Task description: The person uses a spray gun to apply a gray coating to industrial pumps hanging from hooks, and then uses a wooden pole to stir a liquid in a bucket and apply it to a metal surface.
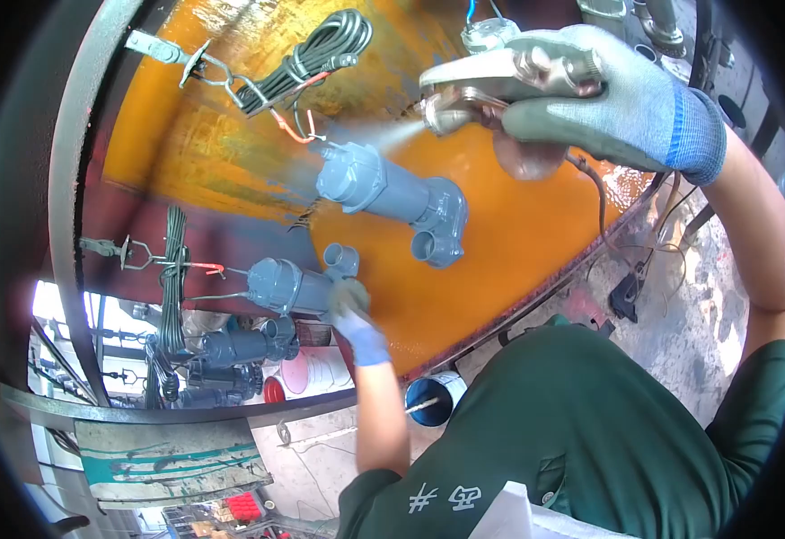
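My right hand [590, 108], in a grey-and-blue glove, is wrapped around a metal spray gun [478, 101]. A pale mist fans out leftward from its nozzle onto the upper end of a blue-grey pump [383, 187]. This pump hangs tilted, with a round open outlet at its lower right. My left hand [352, 314], gloved too, is at the lower end of a second blue-grey pump [286, 286]. Its fingers are blurred and partly hidden, so I cannot tell whether they grip the pump. Coiled dark cable [330, 47] hangs from a hook and chain above the sprayed pump.
Behind the pumps stands an orange-stained booth wall [500, 234]. More pumps [235, 346] hang at lower left near another cable coil [174, 278]. A blue-lined paint bucket [433, 398] stands by my knee. A hose [601, 193] trails from the gun. A dark metal frame [65, 180] curves along the left.
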`<state>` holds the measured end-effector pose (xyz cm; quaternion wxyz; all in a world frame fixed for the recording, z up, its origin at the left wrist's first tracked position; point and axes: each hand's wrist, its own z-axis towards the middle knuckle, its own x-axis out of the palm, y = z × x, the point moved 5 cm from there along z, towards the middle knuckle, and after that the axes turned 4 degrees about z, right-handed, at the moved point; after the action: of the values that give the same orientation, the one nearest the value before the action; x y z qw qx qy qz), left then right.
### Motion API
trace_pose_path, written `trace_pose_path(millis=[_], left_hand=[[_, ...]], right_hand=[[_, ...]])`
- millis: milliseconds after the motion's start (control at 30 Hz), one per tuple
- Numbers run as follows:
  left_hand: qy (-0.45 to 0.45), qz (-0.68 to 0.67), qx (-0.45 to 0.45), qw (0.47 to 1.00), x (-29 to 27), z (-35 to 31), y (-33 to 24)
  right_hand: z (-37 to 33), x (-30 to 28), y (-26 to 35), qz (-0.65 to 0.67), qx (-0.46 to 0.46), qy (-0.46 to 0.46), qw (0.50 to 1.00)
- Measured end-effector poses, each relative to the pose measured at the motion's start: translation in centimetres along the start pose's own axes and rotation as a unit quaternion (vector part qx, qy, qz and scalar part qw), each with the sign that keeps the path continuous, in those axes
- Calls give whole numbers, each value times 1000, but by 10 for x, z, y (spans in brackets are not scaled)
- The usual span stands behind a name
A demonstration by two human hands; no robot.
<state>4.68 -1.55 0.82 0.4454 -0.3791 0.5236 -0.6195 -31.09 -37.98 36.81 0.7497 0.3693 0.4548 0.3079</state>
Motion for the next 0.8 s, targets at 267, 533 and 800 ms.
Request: trace_pose_path(millis=[267, 533, 800], left_hand=[[-175, -78, -330, 924, -100, -187, 193], [-179, 150, -364, 902, -209, -268, 289], [-271, 146, -423, 853, -191, -271, 276]], right_hand=[[6, -16, -6, -78, 45, -17, 996], [2, -15, -49, -95, 118, 126, 980], [29, -34, -41, -14, 28, -50, 998]])
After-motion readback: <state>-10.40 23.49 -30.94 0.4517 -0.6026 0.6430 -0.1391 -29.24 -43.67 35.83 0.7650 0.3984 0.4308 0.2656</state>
